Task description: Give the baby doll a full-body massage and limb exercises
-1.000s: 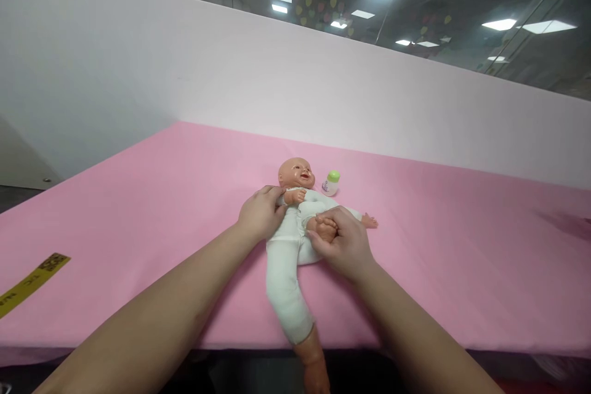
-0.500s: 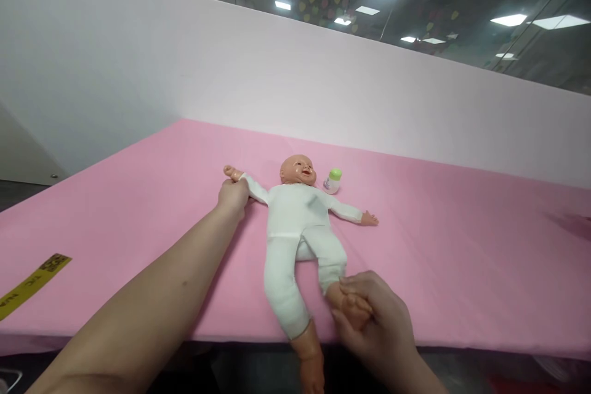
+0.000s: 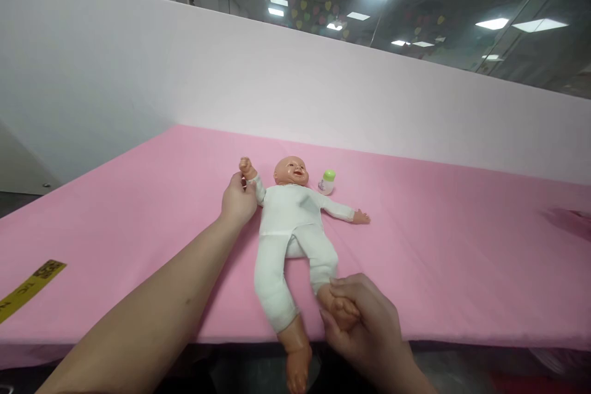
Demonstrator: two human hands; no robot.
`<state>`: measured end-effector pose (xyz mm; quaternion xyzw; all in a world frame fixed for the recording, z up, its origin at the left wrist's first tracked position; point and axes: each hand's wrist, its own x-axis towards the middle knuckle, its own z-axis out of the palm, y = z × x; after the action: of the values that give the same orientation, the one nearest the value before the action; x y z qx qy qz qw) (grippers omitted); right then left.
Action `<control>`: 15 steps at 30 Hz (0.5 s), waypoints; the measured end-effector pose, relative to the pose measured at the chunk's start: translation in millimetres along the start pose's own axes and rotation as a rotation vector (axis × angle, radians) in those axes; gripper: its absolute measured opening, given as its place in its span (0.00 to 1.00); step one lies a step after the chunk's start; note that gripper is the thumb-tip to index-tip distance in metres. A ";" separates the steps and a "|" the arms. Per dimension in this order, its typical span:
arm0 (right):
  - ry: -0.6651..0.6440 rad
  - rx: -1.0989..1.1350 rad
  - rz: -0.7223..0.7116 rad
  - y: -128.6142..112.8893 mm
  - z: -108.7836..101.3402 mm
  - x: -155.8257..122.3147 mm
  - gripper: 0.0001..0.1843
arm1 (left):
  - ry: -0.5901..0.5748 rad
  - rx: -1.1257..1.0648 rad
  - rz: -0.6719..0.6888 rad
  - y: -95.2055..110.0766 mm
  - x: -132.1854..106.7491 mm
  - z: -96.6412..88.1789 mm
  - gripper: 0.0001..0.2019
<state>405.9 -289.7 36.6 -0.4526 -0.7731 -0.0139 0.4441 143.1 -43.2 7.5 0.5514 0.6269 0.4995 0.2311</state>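
1. So the main thing here is a baby doll with a stuffed, off-white cloth body and a tan, shiny plastic head, hands and feet. It's lying on its back on a pink, cloth-covered surface, around the middle of the front edge, head toward the back edge.
2. Left hand is wrapped around the doll's wrist on the side nearer the left edge. That little arm is bent up, fist in the air. Can't really see where all the fingers go.
3. Right hand has a snug grip on one plastic foot, right by the front edge. That knee is a bit bent.
4. The other foot isn't held, it just pokes out past the front edge.
5. The doll's other arm lies stretched out toward the right edge, palm open.
6. There's a small clear bottle with a bright green cap just beside the head, on the right-edge side.
7. Yellow tape strip with black print sits toward the front left corner, partly out of view.
8. Plain white panel runs along the back edge.
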 end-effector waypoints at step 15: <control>0.082 0.030 0.075 31.9 41.8 82.9 0.07 | -0.327 0.362 0.510 25.2 -27.1 7.8 0.24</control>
<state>384.2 -196.2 57.1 -0.4737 -0.7368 -0.0042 0.4824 169.0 -68.0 19.5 0.7949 0.5022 0.3271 0.0947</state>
